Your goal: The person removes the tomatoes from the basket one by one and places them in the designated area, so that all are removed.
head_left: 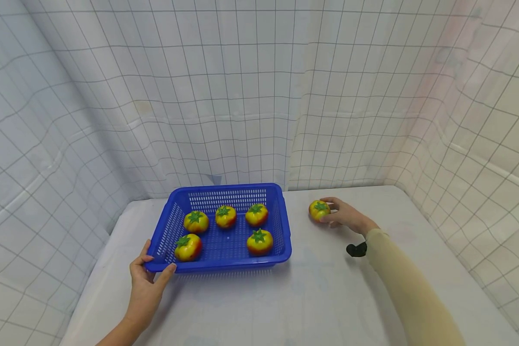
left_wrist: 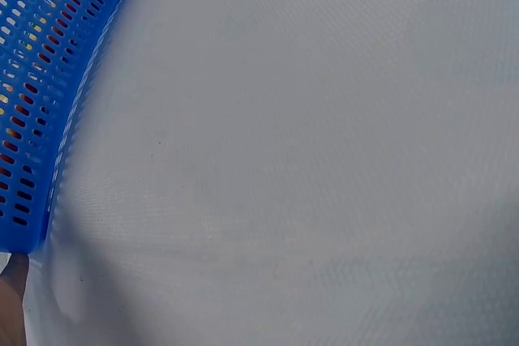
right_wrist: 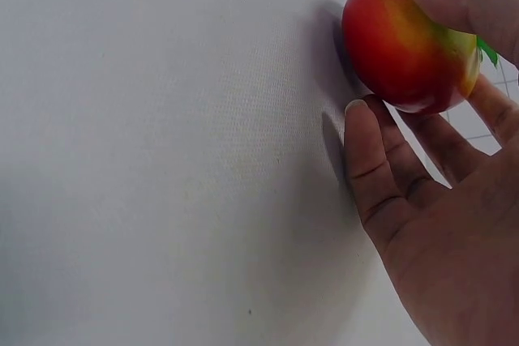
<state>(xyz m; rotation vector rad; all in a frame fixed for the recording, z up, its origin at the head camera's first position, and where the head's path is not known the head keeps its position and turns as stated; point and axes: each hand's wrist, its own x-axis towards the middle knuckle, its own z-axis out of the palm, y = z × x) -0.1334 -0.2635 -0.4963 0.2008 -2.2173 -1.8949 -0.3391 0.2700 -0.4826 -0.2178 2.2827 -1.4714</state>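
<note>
A blue plastic basket (head_left: 225,264) with slotted walls stands on the table, and several red-and-yellow tomatoes with green leafy tops, such as this one (head_left: 260,242), lie in it. My left hand (head_left: 144,288) grips its near left corner, thumb at the front rim and fingers along the left side. Only a bit of the left thumb (left_wrist: 14,297) shows in the left wrist view, right below the basket's corner. To the right of the basket, my right hand (head_left: 345,215) holds another tomato (right_wrist: 405,46) between thumb and fingers, low over the table.
White cloth covers the table (head_left: 320,298). Grid-patterned white curtains (head_left: 242,96) hang behind it and on both sides. A small black object (head_left: 356,249) sits at my right wrist, by the cuff of the pale sleeve (head_left: 406,283).
</note>
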